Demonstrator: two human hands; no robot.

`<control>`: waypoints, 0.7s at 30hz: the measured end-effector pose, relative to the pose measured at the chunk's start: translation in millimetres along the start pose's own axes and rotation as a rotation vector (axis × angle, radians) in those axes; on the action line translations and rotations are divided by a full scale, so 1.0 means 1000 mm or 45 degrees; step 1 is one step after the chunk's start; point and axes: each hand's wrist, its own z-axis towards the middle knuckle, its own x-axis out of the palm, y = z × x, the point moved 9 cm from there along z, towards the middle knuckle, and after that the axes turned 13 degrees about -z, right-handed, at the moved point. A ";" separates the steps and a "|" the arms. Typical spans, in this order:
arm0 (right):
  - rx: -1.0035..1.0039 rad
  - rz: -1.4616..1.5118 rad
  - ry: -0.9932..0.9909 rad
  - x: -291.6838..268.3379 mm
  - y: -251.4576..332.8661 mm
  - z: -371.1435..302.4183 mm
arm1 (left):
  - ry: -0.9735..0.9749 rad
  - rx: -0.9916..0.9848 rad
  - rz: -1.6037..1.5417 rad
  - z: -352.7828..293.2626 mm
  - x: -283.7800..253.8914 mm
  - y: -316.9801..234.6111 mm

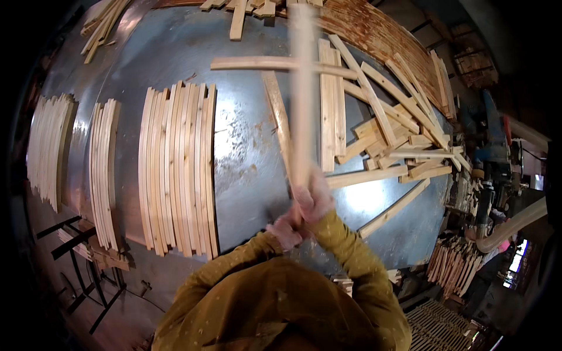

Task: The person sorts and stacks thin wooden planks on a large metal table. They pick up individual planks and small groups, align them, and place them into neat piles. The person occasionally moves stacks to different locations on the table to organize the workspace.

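Along the desk's (246,175) left edge we see stacked slats (175,169) in neat rows. Near the front edge our left hand (287,229) and right hand (313,196) both close around a blurred wooden strip (302,93) pointing away. Loose offcuts (398,140) crowd the right edge.

Only one lit screen (517,256), at the lower right edge beside a pale hose: narrow, slanted, glowing white-blue with pink. No packages, labels or signs.
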 end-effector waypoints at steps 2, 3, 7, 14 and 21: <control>-0.319 -0.036 0.106 0.014 0.011 0.085 | -0.435 0.360 0.628 0.007 -0.065 -0.022; -0.411 -0.259 0.110 0.010 -0.010 0.125 | -0.342 0.489 0.414 0.004 -0.074 -0.044; -0.067 -1.616 0.079 -0.021 -0.124 0.297 | -0.507 0.498 0.436 -0.037 -0.100 -0.077; 0.128 -1.265 0.675 -0.032 -0.186 0.212 | -0.444 0.462 0.001 -0.043 -0.103 -0.054; 0.687 -0.362 0.140 -0.067 -0.145 0.085 | -0.751 0.433 -0.038 -0.057 -0.127 -0.048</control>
